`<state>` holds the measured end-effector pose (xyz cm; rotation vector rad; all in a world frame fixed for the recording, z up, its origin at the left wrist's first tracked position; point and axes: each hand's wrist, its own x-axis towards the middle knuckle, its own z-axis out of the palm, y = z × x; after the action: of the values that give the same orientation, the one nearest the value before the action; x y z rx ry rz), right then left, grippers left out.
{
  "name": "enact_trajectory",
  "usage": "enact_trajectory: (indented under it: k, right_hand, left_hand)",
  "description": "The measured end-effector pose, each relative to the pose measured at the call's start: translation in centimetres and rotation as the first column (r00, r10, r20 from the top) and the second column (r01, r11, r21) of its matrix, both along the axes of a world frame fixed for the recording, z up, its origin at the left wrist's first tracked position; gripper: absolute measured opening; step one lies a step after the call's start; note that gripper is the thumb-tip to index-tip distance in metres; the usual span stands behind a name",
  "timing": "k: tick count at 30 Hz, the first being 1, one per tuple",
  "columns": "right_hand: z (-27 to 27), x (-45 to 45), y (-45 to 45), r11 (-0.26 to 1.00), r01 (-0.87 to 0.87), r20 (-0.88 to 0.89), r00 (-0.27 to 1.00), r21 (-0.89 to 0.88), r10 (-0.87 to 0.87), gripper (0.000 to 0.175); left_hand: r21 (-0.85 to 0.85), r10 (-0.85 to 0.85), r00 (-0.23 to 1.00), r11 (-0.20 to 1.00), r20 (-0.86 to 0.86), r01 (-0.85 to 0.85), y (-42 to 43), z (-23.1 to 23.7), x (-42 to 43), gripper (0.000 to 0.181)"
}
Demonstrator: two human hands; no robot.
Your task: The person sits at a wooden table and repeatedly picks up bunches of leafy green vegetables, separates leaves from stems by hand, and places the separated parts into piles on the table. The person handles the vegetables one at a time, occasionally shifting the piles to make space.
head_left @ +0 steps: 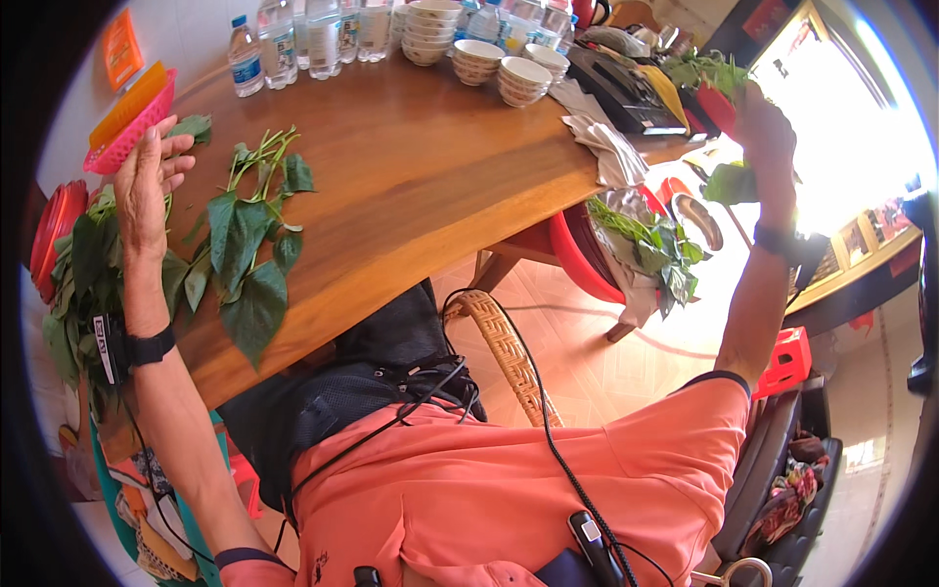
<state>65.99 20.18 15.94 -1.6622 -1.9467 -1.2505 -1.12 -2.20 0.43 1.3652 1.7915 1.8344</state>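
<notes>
At the left of the wooden table, my left hand is raised with its fingers apart, holding nothing. Below it lies a heap of leafy green stems, and just right of it a smaller bunch of leafy stems rests on the tabletop. My right hand is lifted at the far right beyond the table corner, near green leaves; its fingers are hidden, so I cannot tell whether it grips them. More leafy stems lie over a red basin under the table's right end.
Plastic water bottles and stacked bowls line the table's far edge. A pink plastic basket stands at the left, gloves hang over the right corner. A wicker chair rim is beside me, and cables cross my body.
</notes>
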Motion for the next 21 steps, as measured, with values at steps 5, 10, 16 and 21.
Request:
enact_trajectory:
  k: [5, 10, 16, 21]
  right_hand:
    - [-13.1, 10.2, 4.4, 0.912, 0.374, 0.263, 0.909, -0.167, -0.325, 0.024]
    - [-24.6, 8.8, 8.7, 0.896, 0.324, 0.070, 0.946, -0.303, -0.318, 0.020]
    - [-36.7, 4.3, 12.1, 0.853, -0.115, -0.521, 0.830, -0.509, -0.199, 0.029]
    - [-36.5, 4.7, 10.4, 0.750, -0.225, -0.099, 0.973, -0.622, 0.209, 0.037]
  left_hand:
    - [-0.038, -0.044, 0.999, 0.998, 0.001, 0.044, 0.4, -0.3, 0.8, 0.043]
    - [-0.082, -0.087, 0.996, 0.993, -0.019, 0.085, 0.6, -0.9, 0.7, 0.038]
    - [-0.133, -0.117, 0.992, 0.985, -0.041, 0.111, 0.2, -1.1, -0.2, 0.042]
    - [-0.123, -0.113, 0.992, 0.987, -0.050, 0.107, 0.0, -1.1, -0.2, 0.040]
